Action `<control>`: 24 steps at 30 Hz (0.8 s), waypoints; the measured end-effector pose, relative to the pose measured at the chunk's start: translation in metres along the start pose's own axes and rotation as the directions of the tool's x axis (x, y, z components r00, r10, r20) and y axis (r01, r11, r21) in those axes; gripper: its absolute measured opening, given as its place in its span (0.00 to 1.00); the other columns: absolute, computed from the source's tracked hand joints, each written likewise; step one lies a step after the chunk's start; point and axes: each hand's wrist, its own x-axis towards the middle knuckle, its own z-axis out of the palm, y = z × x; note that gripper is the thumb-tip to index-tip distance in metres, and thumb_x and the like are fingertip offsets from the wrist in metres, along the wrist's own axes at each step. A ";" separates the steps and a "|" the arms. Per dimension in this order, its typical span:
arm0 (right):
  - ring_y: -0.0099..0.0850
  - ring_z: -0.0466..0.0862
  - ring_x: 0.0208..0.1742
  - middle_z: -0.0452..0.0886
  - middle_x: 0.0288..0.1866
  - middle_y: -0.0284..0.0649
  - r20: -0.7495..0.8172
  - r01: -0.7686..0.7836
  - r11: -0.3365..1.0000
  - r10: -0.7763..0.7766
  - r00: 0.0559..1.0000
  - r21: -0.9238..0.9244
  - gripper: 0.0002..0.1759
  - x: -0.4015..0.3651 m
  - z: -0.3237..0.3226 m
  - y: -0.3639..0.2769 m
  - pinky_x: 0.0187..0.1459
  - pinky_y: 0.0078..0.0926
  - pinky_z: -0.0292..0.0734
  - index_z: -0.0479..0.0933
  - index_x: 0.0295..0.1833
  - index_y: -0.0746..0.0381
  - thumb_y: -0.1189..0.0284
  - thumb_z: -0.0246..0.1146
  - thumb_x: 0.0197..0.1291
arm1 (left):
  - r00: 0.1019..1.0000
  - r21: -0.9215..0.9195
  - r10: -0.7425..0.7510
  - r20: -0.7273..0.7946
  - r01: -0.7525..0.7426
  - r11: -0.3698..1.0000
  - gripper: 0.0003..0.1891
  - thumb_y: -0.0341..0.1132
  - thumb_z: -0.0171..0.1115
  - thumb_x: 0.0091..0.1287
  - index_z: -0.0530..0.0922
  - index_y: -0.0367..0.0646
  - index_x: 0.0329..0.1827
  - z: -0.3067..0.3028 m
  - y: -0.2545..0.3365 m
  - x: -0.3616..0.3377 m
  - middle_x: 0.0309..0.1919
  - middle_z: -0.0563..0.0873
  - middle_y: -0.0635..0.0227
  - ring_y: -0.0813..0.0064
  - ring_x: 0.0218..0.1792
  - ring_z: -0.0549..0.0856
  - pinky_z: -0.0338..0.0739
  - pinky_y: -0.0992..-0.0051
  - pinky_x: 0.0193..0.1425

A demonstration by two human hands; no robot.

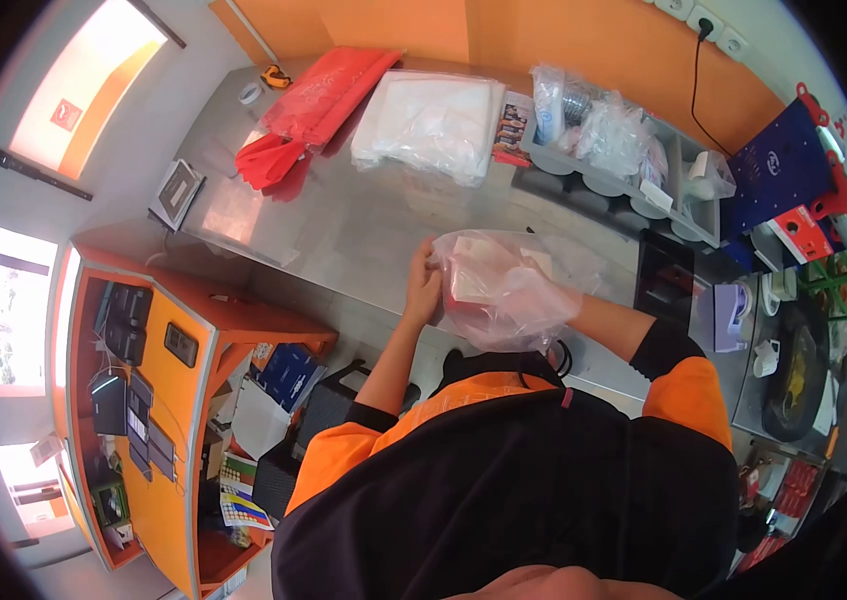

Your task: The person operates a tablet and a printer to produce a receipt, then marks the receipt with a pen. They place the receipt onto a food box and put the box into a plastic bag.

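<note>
A clear plastic bag [504, 320] is held in front of my body, at the near edge of the steel table. Through its film I see a cream-coloured, box-like item [474, 268] and something red below it. My left hand [426, 280] grips the bag's left edge, fingers closed on the film. My right hand [548, 290] reaches into the bag from the right, and the wrist is covered by plastic. Its fingers show only hazily through the film, so I cannot make out whether they hold the item.
On the steel table [344, 220] lie red bags [329, 95] and a stack of white plastic bags [429, 120]. A grey organizer [679, 155] with wrapped goods stands at the back right. Lower left is an orange shelf unit [169, 400] with phones; a tape dispenser [732, 305] sits right.
</note>
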 end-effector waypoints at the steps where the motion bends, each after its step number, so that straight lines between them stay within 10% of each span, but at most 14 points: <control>1: 0.45 0.67 0.65 0.70 0.63 0.41 -0.041 0.040 0.999 -0.040 0.998 0.012 0.32 -0.001 -0.001 -0.001 0.65 0.44 0.61 0.68 0.65 0.46 0.54 0.62 0.53 | 0.998 0.079 -0.007 0.057 0.003 0.997 0.13 0.28 0.53 0.64 0.76 0.41 0.51 -0.004 0.004 0.002 0.41 0.79 0.65 0.75 0.38 0.77 0.74 0.74 0.45; 6: 0.45 0.67 0.65 0.71 0.62 0.41 -0.067 0.024 1.000 -0.024 0.997 0.005 0.32 -0.004 -0.003 -0.002 0.65 0.43 0.61 0.68 0.65 0.46 0.54 0.63 0.53 | 0.996 0.512 -0.033 0.083 -0.015 0.859 0.08 0.30 0.56 0.62 0.79 0.39 0.41 -0.025 0.006 0.009 0.29 0.83 0.60 0.66 0.26 0.80 0.75 0.67 0.33; 11: 0.42 0.69 0.64 0.71 0.62 0.41 0.183 -0.243 0.955 0.273 0.945 -0.171 0.34 0.002 0.023 0.024 0.65 0.41 0.62 0.73 0.60 0.50 0.59 0.69 0.43 | 0.992 0.761 -0.120 -0.033 0.103 0.641 0.09 0.36 0.58 0.60 0.79 0.41 0.36 -0.027 -0.006 -0.013 0.28 0.84 0.54 0.51 0.32 0.83 0.76 0.60 0.37; 15: 0.48 0.73 0.58 0.76 0.52 0.46 0.043 -0.336 0.872 0.374 0.926 -0.357 0.36 0.009 0.020 0.002 0.54 0.42 0.73 0.74 0.58 0.50 0.60 0.71 0.37 | 0.966 0.816 -0.144 -0.217 0.260 0.516 0.09 0.38 0.58 0.60 0.80 0.41 0.35 -0.034 -0.004 -0.022 0.31 0.84 0.52 0.49 0.35 0.83 0.76 0.56 0.37; 21: 0.52 0.73 0.57 0.78 0.47 0.53 0.260 -0.268 0.860 0.405 0.877 -0.434 0.38 0.032 0.000 -0.018 0.48 0.44 0.76 0.71 0.61 0.52 0.61 0.71 0.39 | 0.973 0.820 -0.122 -0.198 0.233 0.523 0.12 0.38 0.58 0.62 0.78 0.43 0.44 -0.032 0.020 -0.026 0.38 0.84 0.54 0.54 0.38 0.82 0.76 0.60 0.42; 24: 0.47 0.70 0.62 0.78 0.50 0.53 0.350 -0.130 0.762 0.433 0.831 -0.634 0.41 0.034 0.011 -0.016 0.57 0.48 0.68 0.68 0.65 0.51 0.61 0.72 0.39 | 0.934 0.396 0.151 -0.323 -0.012 0.918 0.21 0.39 0.59 0.63 0.71 0.47 0.60 -0.011 0.087 -0.019 0.53 0.77 0.57 0.59 0.45 0.79 0.75 0.62 0.47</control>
